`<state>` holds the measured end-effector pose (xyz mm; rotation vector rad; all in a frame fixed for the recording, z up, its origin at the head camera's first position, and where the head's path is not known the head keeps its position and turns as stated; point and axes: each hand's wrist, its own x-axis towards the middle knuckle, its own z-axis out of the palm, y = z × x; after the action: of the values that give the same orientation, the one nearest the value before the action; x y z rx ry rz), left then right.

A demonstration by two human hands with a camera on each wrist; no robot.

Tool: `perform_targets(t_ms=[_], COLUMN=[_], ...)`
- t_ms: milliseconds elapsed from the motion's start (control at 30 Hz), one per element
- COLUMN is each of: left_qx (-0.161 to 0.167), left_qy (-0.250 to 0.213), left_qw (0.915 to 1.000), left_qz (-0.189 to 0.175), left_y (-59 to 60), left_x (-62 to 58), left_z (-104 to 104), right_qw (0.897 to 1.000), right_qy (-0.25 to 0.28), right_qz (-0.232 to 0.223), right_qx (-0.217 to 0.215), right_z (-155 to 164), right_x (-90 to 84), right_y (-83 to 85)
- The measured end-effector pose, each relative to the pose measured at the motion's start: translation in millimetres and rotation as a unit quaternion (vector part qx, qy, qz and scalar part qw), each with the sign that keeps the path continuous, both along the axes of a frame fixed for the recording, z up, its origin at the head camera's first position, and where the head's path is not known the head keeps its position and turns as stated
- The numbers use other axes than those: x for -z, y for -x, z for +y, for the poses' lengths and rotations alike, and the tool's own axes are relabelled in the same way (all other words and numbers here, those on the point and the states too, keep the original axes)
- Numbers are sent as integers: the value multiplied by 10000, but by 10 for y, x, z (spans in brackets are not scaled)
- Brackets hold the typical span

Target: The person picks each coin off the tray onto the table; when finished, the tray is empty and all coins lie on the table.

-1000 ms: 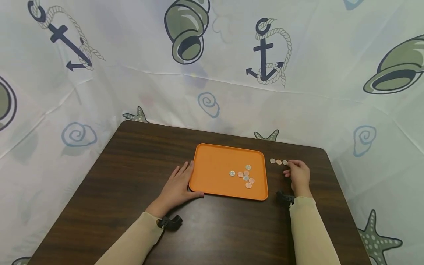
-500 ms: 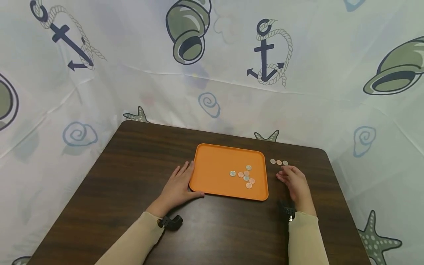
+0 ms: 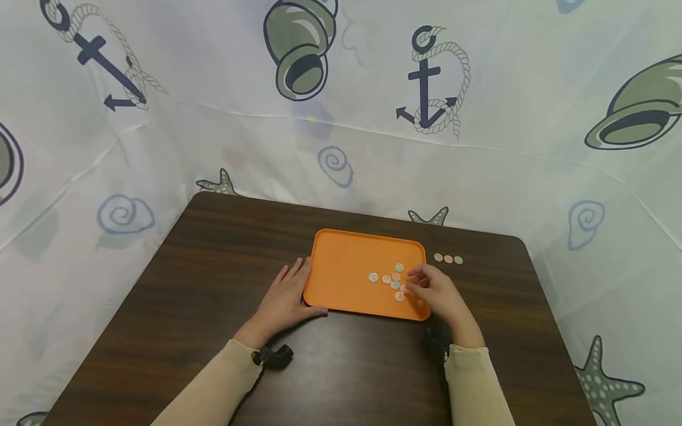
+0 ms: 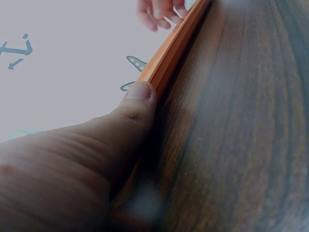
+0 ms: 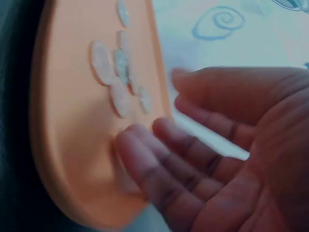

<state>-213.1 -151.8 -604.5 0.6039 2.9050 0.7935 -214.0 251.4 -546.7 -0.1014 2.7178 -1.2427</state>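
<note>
Progress, judged: 3 coins in row (image 3: 448, 259) on desk (image 3: 213, 278), right of centre in head view, just beside tray's far-right corner. Abt 6-7 coins in loose cluster (image 3: 393, 281) on orange tray (image 3: 346, 266), mid-frame; sorting looks less than half done.

Right hand (image 3: 434, 293) over tray's near-right part, fingers (image 5: 159, 169) loosely bent, nothing held, tips just beside cluster; contact w/ coin can't tell.

Left hand (image 3: 285, 302) flat on desk at tray's left edge, fingers relaxed, thumb (image 4: 137, 104) pressed against rim.
</note>
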Motion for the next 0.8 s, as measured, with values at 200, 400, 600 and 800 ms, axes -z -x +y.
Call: perform_targets(t_ms=[200, 400, 600, 800], left_qx=[5, 53, 73, 41], left_qy=[-20, -43, -67, -76], left_qw=[10000, 10000, 9999, 9999], left_qz=[-2, 57, 122, 105], left_y=[2, 7, -4, -19], left_x=[6, 3, -20, -31], left_z=[14, 22, 21, 3], right_qw=[9960, 9946, 9971, 9980], right_qy=[342, 240, -21, -157], right_qz=[-827, -989, -750, -596], right_qx=[-51, -211, -156, -157], right_z=[25, 40, -3, -47], right_x=[-24, -48, -23, 5], right_y=[78, 107, 103, 98])
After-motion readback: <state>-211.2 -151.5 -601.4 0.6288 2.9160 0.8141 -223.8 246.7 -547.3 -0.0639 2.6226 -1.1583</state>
